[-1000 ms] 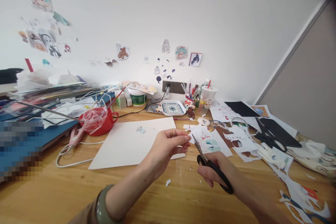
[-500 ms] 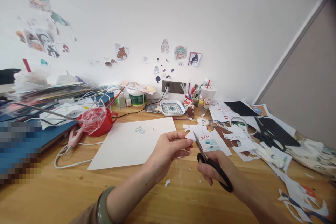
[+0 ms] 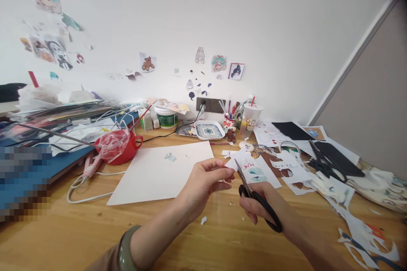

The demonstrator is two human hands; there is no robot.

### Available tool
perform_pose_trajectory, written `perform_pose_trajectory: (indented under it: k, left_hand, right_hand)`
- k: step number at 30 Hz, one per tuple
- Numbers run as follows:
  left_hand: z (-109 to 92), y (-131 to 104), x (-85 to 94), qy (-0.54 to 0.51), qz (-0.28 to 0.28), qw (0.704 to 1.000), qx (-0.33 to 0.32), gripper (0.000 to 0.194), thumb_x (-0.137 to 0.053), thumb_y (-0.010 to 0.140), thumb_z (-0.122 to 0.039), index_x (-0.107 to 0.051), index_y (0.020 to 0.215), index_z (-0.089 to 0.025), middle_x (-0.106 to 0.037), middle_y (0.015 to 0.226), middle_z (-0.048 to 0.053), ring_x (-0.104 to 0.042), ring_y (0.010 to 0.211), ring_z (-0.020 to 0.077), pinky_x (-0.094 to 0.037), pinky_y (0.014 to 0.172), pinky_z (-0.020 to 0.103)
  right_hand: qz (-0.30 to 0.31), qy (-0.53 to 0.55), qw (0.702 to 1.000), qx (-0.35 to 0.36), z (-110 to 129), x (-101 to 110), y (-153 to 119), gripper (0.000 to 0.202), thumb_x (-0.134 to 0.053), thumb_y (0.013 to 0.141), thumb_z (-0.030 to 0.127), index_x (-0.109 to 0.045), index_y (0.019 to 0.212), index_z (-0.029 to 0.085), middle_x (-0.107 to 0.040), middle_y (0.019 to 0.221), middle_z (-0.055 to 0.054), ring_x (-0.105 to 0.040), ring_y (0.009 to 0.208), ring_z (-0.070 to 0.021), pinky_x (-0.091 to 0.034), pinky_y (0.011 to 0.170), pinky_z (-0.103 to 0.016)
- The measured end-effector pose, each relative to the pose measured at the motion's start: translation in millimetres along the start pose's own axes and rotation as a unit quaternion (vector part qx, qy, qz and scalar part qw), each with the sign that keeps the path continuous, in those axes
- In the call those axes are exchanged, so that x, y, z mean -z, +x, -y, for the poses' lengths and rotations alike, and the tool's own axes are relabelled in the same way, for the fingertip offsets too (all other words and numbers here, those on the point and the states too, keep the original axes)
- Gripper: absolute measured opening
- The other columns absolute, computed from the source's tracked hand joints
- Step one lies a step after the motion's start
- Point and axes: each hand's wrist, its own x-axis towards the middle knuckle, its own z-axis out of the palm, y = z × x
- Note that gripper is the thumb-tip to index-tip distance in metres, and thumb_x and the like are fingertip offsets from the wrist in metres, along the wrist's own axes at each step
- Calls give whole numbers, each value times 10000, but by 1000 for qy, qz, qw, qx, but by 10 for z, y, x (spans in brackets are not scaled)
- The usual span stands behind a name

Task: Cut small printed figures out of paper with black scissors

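My left hand (image 3: 210,178), with a ring on one finger, pinches a small piece of white paper (image 3: 231,164) near the centre of the view. Black-handled scissors (image 3: 266,211) are in my right hand (image 3: 262,201), the blades pointing up and left beside the left fingertips. The blades look nearly closed. Behind the scissors lies a white sheet with red and teal printed shapes (image 3: 256,171). A large white sheet (image 3: 149,175) with a small teal cutout (image 3: 170,157) on it is left of my left hand.
A red mug (image 3: 122,152) with plastic wrap stands at left. Behind are a patterned tray (image 3: 209,130), a drink cup (image 3: 250,119) and a pen holder (image 3: 229,122). Paper scraps (image 3: 356,224) and more black scissors (image 3: 327,163) lie at right. A small scrap (image 3: 204,220) is near the front.
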Motion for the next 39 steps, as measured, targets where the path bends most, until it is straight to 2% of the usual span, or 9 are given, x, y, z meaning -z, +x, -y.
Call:
perform_pose_trajectory:
  k: [14, 24, 39]
  left_hand:
    - [14, -3, -9, -9, 9, 1000, 11, 119, -666, 632, -197, -599, 678, -109, -577, 659, 20, -520, 616, 77, -433, 587, 191]
    - [8, 16, -4, -12, 11, 1000, 9, 124, -665, 636, -207, -600, 675, -109, -581, 656, 23, -528, 624, 80, -431, 610, 197]
    - [-6, -1, -3, -12, 16, 1000, 10, 127, -675, 618, -215, -614, 673, -117, -580, 656, 13, -522, 627, 83, -424, 618, 205]
  right_hand:
    - [-5, -18, 1000, -1, -7, -8, 9, 345, -462, 762, 347, -385, 473, 177, -371, 453, 47, -322, 449, -84, -232, 441, -223]
    - [0, -25, 1000, 0, -23, -9, 24, 378, -458, 748, 420, -386, 469, 176, -377, 451, 40, -330, 446, -85, -235, 446, -227]
    - [7, -24, 1000, -4, 40, -1, 6, 387, -459, 747, 420, -364, 456, 182, -368, 465, 38, -335, 462, -91, -237, 459, -230]
